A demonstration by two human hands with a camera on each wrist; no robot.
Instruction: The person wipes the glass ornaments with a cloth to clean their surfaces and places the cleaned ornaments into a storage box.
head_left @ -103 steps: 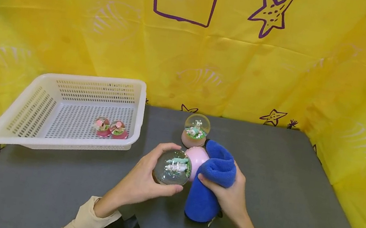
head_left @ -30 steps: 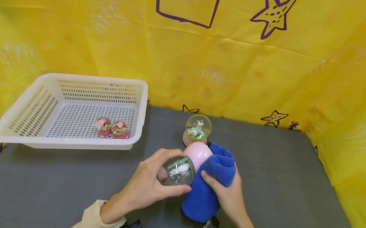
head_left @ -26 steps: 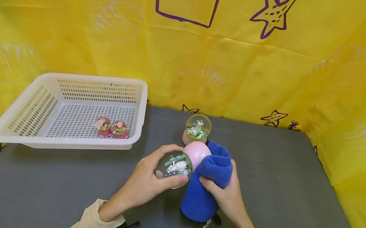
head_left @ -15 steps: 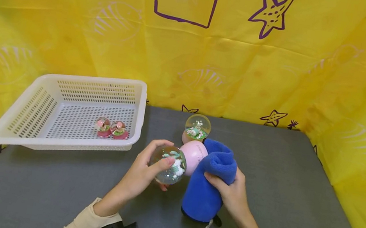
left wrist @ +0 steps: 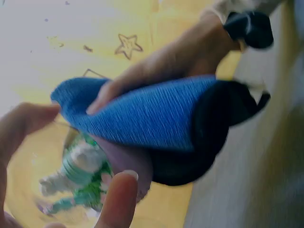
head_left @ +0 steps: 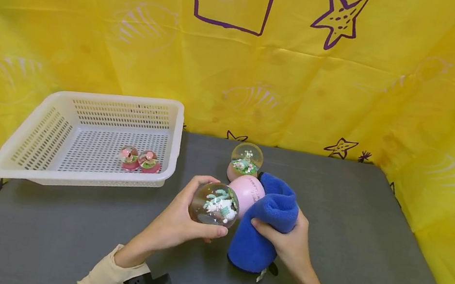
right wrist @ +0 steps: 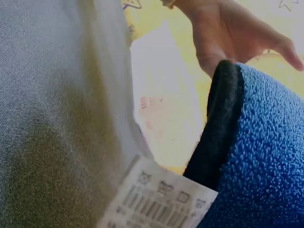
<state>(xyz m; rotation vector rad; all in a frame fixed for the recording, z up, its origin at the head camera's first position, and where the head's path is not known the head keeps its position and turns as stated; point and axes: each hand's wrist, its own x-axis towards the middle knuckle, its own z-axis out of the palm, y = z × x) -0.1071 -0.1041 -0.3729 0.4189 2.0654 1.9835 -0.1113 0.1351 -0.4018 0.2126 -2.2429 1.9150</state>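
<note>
My left hand (head_left: 180, 218) grips the clear globe of a snow globe (head_left: 215, 204) with a white and green figure inside, tipped on its side so its pink base (head_left: 248, 193) points right. A folded blue towel (head_left: 260, 230) is in my right hand (head_left: 294, 240), thumb on the near side, and lies against the pink base. In the left wrist view the towel (left wrist: 142, 114) wraps over the base, hiding part of it. A white label (right wrist: 156, 199) hangs from the towel's dark edge in the right wrist view.
Behind my hands a second snow globe (head_left: 245, 162) stands upright on the grey table (head_left: 350, 239). To the left sits a white perforated basket (head_left: 76, 178) with two small pink snow globes (head_left: 148, 162) in it. A yellow patterned cloth (head_left: 290, 73) hangs at the back and sides.
My left hand has turned the snow globe, so its figure faces differently and lettering on the pink base now shows. The thumb has shifted from across the globe to its lower side.
</note>
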